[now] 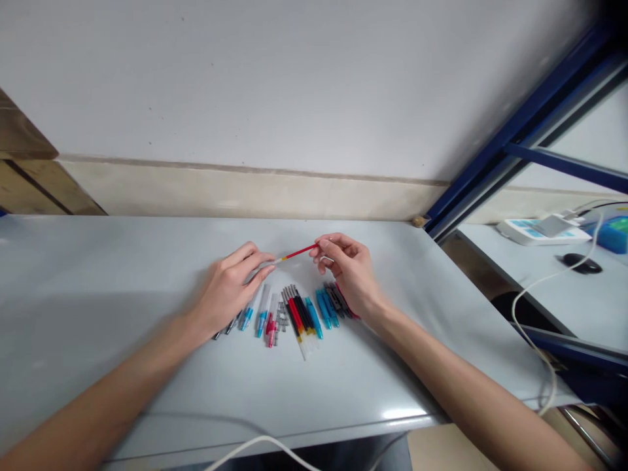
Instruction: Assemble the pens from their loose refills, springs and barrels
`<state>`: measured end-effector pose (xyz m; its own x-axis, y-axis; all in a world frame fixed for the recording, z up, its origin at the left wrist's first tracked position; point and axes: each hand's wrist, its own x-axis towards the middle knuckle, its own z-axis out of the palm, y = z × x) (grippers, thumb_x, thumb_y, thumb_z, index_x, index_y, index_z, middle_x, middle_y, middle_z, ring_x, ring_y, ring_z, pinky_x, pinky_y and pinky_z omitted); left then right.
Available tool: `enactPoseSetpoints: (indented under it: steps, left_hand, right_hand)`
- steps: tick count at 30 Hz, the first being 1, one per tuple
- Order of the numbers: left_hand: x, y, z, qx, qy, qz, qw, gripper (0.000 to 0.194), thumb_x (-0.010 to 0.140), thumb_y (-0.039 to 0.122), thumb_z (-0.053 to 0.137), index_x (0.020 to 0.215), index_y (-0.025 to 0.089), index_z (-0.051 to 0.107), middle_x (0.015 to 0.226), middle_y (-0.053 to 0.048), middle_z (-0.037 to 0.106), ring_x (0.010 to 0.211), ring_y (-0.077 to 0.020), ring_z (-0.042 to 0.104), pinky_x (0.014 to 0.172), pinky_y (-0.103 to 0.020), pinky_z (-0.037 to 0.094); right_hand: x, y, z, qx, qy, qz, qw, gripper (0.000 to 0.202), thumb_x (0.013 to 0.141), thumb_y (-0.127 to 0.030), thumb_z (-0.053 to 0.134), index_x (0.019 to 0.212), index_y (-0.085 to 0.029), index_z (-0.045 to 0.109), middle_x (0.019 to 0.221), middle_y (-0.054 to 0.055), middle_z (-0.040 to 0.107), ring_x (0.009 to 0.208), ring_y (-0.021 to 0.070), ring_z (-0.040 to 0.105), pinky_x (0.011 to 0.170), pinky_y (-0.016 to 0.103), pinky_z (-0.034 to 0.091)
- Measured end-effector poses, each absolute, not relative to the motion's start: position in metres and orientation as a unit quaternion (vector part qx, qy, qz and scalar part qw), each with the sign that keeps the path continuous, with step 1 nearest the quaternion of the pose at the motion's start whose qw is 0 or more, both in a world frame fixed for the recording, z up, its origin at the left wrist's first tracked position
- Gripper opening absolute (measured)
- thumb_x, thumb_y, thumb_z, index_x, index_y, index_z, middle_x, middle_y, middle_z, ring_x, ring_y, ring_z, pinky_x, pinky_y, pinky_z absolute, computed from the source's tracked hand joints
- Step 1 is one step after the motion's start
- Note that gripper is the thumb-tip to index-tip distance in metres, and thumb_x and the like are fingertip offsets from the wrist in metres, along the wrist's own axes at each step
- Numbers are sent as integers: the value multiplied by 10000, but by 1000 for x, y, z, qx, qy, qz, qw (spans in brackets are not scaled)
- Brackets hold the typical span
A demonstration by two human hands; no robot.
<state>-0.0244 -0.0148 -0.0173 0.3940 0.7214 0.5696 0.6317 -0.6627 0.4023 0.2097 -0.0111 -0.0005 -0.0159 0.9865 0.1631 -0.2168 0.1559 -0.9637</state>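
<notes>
White cable (pixel 263 438) at 6 o'clock, nearest. Red refill (pixel 301 251) at 12 o'clock from the loose refills (pixel 297 311), held between hands: left hand (pixel 239 271) pinches clear end, right hand (pixel 347 260) red end, fingertips nearly closed. Tip-only grip, could slip; inward push could bend it; low right wrist could scatter black pen parts (pixel 335 299).

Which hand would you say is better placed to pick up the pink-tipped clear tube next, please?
Probably the left hand: the pink-tipped clear tube lies nearer to it than to the right hand. Both hold the red refill, though, so the left would first have to let go.
</notes>
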Motion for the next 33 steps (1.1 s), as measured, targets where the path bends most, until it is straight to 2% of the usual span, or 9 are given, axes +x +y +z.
enactPoseSetpoints:
  steps: [5,10,15,18,26,33]
  left_hand:
    - [-22,-16,-14,831,401,380,66,176,1029,277,553,1092,209,702,924,-25,628,788,-128,614,752,-266,471]
    - [-21,-16,-11,832,393,388,56,160,1028,245,547,1038,196,699,941,-41,655,853,-155,625,784,-291,484]
    - [-21,-14,-12,845,363,393,15,140,1022,219,554,1021,186,691,940,-42,706,876,-177,640,818,-339,494]
    - [-21,-14,-12,852,355,385,10,136,1021,208,555,1022,182,688,923,-40,707,870,-180,633,812,-348,493]
    - [-22,-16,-13,867,339,366,3,139,1025,188,541,1059,185,676,932,-44,676,878,-179,612,806,-343,489]
    - [-19,-19,-9,868,353,349,0,148,1037,189,513,1035,168,660,897,-36,662,833,-168,601,774,-331,473]
  right_hand:
    - [208,-13,-4,-392,-516,527,550,177,869,-373,735,900,-199,728,828,57,742,756,164,642,632,289,479]
    - [207,-18,1,-447,-569,478,498,179,876,-371,721,874,-194,746,765,34,716,660,143,584,565,277,421]
    - [204,-20,1,-451,-629,421,473,179,873,-358,728,846,-185,766,770,27,705,727,151,598,667,287,446]
    - [201,-23,1,-449,-644,413,462,191,872,-363,725,849,-177,767,797,37,717,740,158,600,672,289,447]
    - [199,-25,-4,-482,-665,346,453,271,919,-359,688,720,-176,712,657,-15,618,606,113,461,616,272,393]
    - [199,-27,-2,-441,-697,325,462,98,916,-269,693,865,-194,731,798,1,688,745,137,597,643,262,410]
